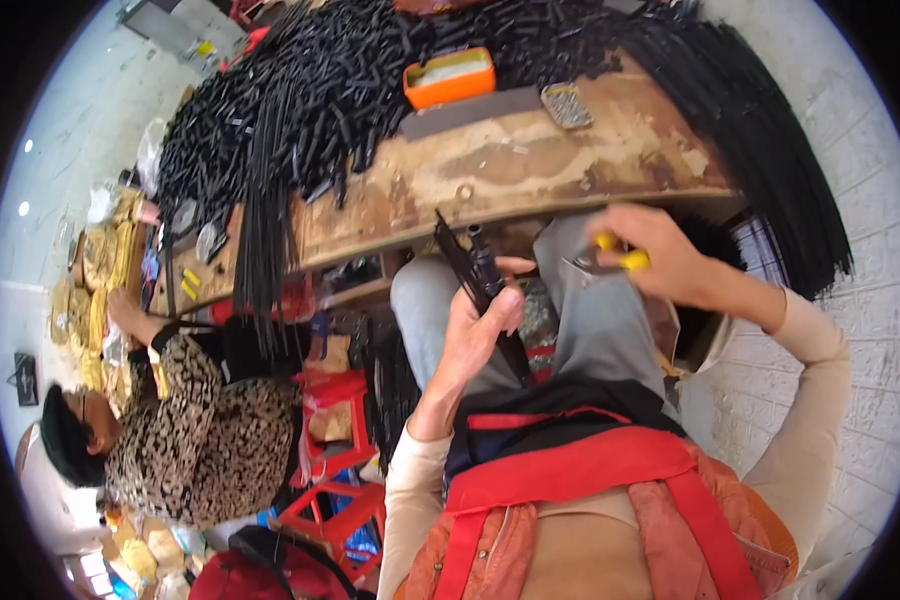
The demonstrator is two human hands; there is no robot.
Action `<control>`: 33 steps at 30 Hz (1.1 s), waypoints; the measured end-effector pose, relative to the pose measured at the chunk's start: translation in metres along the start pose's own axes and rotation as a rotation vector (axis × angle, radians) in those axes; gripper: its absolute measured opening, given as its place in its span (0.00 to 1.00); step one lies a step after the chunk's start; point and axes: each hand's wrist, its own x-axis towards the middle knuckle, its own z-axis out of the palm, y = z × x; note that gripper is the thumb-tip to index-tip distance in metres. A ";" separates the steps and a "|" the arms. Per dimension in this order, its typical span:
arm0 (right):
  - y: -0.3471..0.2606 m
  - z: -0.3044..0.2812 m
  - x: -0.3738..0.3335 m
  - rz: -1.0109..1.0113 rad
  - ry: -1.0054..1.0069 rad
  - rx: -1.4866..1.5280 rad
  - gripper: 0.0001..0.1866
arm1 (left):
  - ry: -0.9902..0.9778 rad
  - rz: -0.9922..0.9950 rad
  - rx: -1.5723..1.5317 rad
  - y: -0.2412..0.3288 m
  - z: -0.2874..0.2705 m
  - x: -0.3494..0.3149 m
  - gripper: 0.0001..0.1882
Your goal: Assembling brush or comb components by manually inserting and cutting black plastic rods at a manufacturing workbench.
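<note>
My left hand [473, 330] is closed around a slim black bundle [485, 265], a tube with thin dark ribs beside it that looks like a folded umbrella frame. It stands tilted above my lap, its upper end near the table's front edge. To the right, over my knee, my right hand [660, 245] grips pliers with yellow handles [634, 260]; their metal jaws are blurred and point toward the left. A gap separates the pliers from the black bundle.
A wooden table [530, 165] bears a heap of short black pieces [310, 110], long black rods [760, 130], an orange tub [450, 80] and a tray of small metal parts [567, 106]. Another person [200, 430] works at left, near red stools [335, 420].
</note>
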 end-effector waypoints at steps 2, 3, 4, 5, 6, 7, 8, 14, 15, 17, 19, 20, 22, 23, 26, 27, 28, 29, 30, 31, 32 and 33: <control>0.052 -0.022 0.028 -0.007 -0.010 -0.289 0.11 | 0.097 -0.048 0.086 -0.008 0.001 0.015 0.18; 0.073 -0.031 0.039 0.013 0.023 -0.393 0.11 | 0.071 -0.036 0.074 -0.008 0.007 0.021 0.18; 0.092 -0.039 0.053 0.030 0.060 -0.498 0.11 | 0.072 -0.025 0.118 -0.006 0.013 0.029 0.21; 0.108 -0.044 0.066 0.026 0.063 -0.519 0.11 | 0.085 -0.016 0.165 -0.006 0.014 0.034 0.24; 0.123 -0.046 0.079 0.085 0.005 -0.605 0.10 | 0.046 0.005 0.134 -0.012 0.011 0.037 0.25; 0.135 -0.046 0.089 0.147 -0.055 -0.686 0.09 | 0.033 -0.012 0.111 -0.012 0.009 0.040 0.25; 0.147 -0.044 0.097 0.147 -0.058 -0.693 0.09 | 0.019 -0.033 0.087 -0.012 0.007 0.043 0.24; 0.182 -0.035 0.121 0.151 -0.134 -0.926 0.08 | 0.025 -0.075 0.032 -0.015 -0.005 0.058 0.22; 0.182 -0.039 0.122 0.199 -0.131 -0.839 0.09 | 0.025 -0.064 0.030 -0.015 -0.004 0.058 0.22; 0.183 -0.045 0.127 0.235 -0.125 -0.761 0.10 | 0.011 -0.083 -0.007 -0.015 -0.003 0.055 0.21; 0.187 -0.047 0.129 0.334 -0.059 -0.601 0.10 | 0.002 -0.073 -0.018 -0.015 -0.001 0.047 0.20; 0.188 -0.049 0.129 0.326 -0.054 -0.608 0.10 | -0.004 -0.073 -0.030 -0.014 0.000 0.043 0.20; 0.189 -0.053 0.131 0.434 0.005 -0.402 0.11 | -0.003 -0.057 -0.026 -0.012 0.003 0.035 0.20; 0.197 -0.052 0.131 0.394 0.077 -0.395 0.12 | -0.001 -0.052 -0.026 -0.011 0.005 0.032 0.19; 0.174 -0.050 0.146 0.752 0.099 -0.013 0.11 | 0.039 -0.031 -0.003 -0.008 0.009 0.018 0.18; 0.173 -0.051 0.148 0.760 0.099 0.074 0.09 | 0.037 -0.026 0.000 -0.007 0.012 0.014 0.18; 0.183 -0.054 0.148 0.758 0.108 0.073 0.09 | 0.025 -0.012 0.011 -0.006 0.016 0.013 0.18; 0.193 -0.056 0.147 0.811 0.121 0.337 0.08 | 0.014 0.001 0.022 -0.004 0.020 0.012 0.18; 0.194 -0.053 0.150 0.856 0.122 0.607 0.08 | 0.018 0.000 0.023 -0.003 0.021 0.008 0.18; 0.194 -0.053 0.151 0.843 0.108 0.715 0.07 | 0.015 0.021 0.059 -0.002 0.023 0.006 0.18; 0.195 -0.053 0.148 0.869 0.132 0.904 0.05 | 0.011 0.041 0.095 -0.001 0.024 0.003 0.18; 0.195 -0.053 0.149 0.865 0.137 0.993 0.05 | 0.005 0.044 0.110 0.000 0.025 0.002 0.17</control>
